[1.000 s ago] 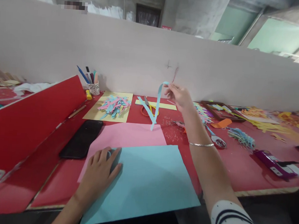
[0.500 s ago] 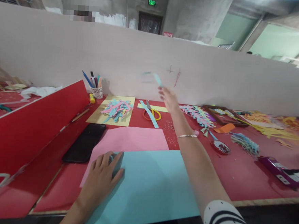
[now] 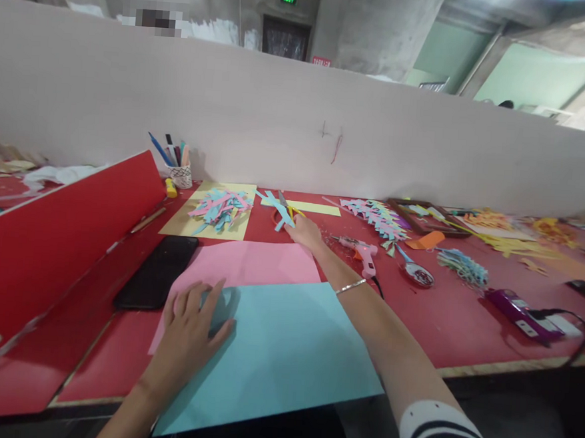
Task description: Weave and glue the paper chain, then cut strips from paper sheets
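My left hand point(image 3: 190, 322) lies with fingers spread on the left part of a light blue paper sheet point(image 3: 288, 345), which partly covers a pink sheet point(image 3: 259, 260). My right hand point(image 3: 305, 233) reaches out over the red table, fingertips closed at the near end of a blue paper strip point(image 3: 283, 213). Scissors point(image 3: 282, 198) with orange and yellow handles lie at that spot, partly hidden by the strips and the hand. A pile of pink and blue paper strips point(image 3: 223, 207) rests on a yellow sheet point(image 3: 174, 224) to the left.
A black phone point(image 3: 158, 273) and a red upright board point(image 3: 70, 250) are at left, with a pen cup point(image 3: 180, 176) behind. Right of my forearm lie a pink glue gun point(image 3: 365, 254), a spoon point(image 3: 417, 273), fringed paper point(image 3: 373, 218) and a purple power strip point(image 3: 523, 315).
My right hand has come down from in front of the white partition to the scissors, bringing the blue strip with it. The glue gun now shows. My left hand stays on the sheet.
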